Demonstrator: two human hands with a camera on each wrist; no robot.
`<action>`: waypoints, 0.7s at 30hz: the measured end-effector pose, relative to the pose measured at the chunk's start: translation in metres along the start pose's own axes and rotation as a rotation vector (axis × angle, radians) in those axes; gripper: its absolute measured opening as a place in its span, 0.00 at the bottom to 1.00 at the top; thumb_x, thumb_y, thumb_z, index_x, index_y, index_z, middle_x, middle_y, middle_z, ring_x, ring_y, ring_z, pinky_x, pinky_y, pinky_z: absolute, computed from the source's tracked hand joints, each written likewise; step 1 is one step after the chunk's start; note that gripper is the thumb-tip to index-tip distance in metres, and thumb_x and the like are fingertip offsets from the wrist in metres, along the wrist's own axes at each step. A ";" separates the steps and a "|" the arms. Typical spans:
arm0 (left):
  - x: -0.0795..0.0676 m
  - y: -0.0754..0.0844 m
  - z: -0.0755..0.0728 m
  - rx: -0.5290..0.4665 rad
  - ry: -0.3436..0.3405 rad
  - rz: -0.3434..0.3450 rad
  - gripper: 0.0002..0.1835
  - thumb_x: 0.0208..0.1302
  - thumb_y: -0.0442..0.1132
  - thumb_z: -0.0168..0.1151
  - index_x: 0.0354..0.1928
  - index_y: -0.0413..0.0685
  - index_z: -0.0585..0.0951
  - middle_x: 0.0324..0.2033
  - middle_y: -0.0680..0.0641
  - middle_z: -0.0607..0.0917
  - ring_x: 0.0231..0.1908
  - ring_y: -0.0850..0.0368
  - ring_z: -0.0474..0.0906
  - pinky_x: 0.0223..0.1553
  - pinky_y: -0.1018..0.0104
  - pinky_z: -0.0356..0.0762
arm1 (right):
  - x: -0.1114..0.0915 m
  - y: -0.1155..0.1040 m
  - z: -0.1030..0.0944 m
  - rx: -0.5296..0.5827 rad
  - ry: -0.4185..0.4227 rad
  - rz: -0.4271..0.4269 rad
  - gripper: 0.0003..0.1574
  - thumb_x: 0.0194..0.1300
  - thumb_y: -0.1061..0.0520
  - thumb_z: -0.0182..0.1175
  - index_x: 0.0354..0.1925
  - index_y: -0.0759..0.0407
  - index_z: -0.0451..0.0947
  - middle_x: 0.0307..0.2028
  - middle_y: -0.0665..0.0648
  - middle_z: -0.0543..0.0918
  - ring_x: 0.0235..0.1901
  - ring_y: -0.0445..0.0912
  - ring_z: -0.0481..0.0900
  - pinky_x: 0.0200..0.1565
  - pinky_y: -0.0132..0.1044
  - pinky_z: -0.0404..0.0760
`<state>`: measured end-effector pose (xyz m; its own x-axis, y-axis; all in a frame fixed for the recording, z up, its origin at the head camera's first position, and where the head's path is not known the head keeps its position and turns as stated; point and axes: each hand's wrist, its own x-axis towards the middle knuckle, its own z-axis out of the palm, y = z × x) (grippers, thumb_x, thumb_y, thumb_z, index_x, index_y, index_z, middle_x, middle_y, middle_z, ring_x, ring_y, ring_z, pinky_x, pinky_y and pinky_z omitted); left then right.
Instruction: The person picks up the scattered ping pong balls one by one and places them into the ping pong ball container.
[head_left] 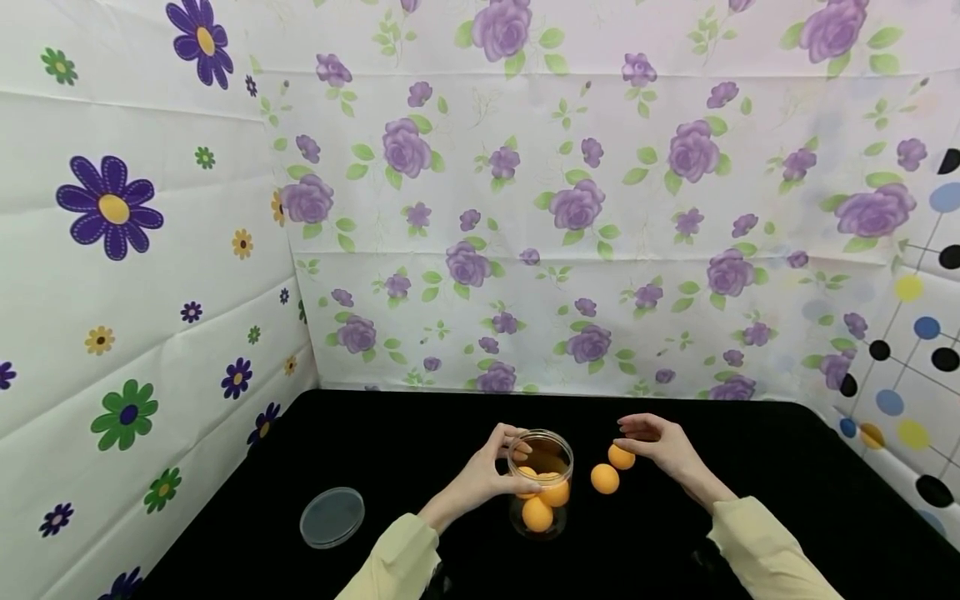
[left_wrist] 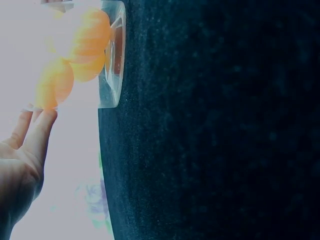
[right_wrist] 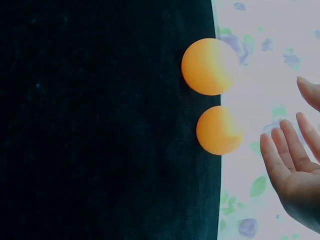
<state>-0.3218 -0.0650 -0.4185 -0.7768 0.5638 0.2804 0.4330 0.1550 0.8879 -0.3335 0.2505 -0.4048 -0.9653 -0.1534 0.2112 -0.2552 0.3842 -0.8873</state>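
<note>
My left hand (head_left: 480, 477) grips a clear jar (head_left: 543, 457) near its top, thumb on the near side and fingers round the far side. The jar stands upright and uncovered, with several orange ping-pong balls (head_left: 537, 515) inside; they also show through its wall in the left wrist view. To its right, two loose ping-pong balls lie on the table, a nearer one (head_left: 604, 479) and a farther one (head_left: 621, 457). Over the farther ball is my right hand (head_left: 667, 450), which overlaps it in the head view. The right wrist view shows its fingers (right_wrist: 272, 155) extended, apart from both balls.
A round, translucent lid (head_left: 332, 517) lies on the black tabletop (head_left: 420, 442), left of the jar. Flower-patterned sheets (head_left: 480, 333) hang behind the table and along the left side. On the right side hangs a sheet with coloured dots (head_left: 913, 433).
</note>
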 end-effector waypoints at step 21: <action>-0.001 0.002 0.000 -0.004 0.009 -0.014 0.31 0.54 0.48 0.66 0.57 0.61 0.63 0.51 0.49 0.71 0.50 0.52 0.66 0.45 0.56 0.67 | 0.004 0.018 -0.002 -0.010 -0.006 0.057 0.32 0.57 0.55 0.64 0.55 0.70 0.68 0.48 0.68 0.73 0.45 0.56 0.73 0.44 0.47 0.72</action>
<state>-0.3200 -0.0653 -0.4175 -0.7870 0.5540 0.2716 0.4203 0.1591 0.8933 -0.3418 0.2585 -0.4190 -0.9780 -0.1366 0.1574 -0.2000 0.4019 -0.8936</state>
